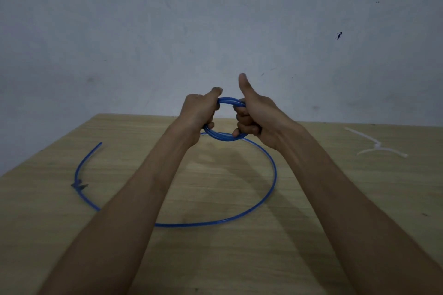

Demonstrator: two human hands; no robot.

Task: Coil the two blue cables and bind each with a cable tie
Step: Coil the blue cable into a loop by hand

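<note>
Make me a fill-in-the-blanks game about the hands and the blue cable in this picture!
1. The left hand and right hand hold a small coil of ____ cable.
2. The rest of that cable lies in a big curve on the wooden ____.
3. The white cable ties lie untouched on the person's ____ side.
4. The right hand's ____ points up.

Missing words: blue; table; right; thumb
</note>
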